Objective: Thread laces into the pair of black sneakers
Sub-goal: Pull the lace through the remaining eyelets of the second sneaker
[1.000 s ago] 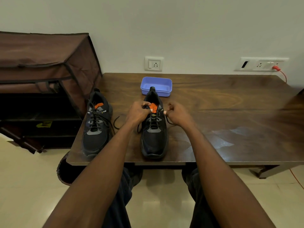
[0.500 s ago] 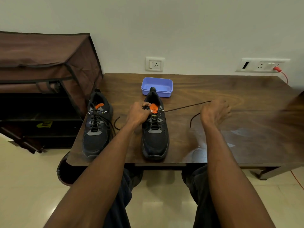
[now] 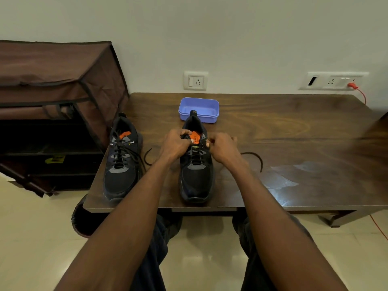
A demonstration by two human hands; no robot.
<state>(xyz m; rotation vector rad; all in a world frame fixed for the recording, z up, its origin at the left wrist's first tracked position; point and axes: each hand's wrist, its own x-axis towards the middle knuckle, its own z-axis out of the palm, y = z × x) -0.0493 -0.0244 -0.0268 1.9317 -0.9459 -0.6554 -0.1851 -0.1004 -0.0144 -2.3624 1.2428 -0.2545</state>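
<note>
Both hands work at the top eyelets of the right sneaker (image 3: 196,164), which stands near the front edge of the desk (image 3: 294,127), toe toward the person. The left hand (image 3: 175,144) has its fingers curled over the shoe's collar beside the orange tongue tab (image 3: 195,138), apparently steadying it and possibly pinching the lace there. The right hand (image 3: 222,148) is closed in a pinch on the lace at the shoe's opposite side; the exact eyelet is hidden by the fingers. The free lace tail (image 3: 255,157) loops away over the desk to the right, slack. The left sneaker (image 3: 121,162), already laced, stands well apart to the left, its own lace end (image 3: 147,156) trailing toward the working hand.

Likely faults: the lace tip missing or fraying against the eyelet; the slack tail snagging as it is drawn; a skipped eyelet giving uneven lacing; the shoe sliding off the desk edge if pulled forward. A blue tray (image 3: 198,110) sits behind.
</note>
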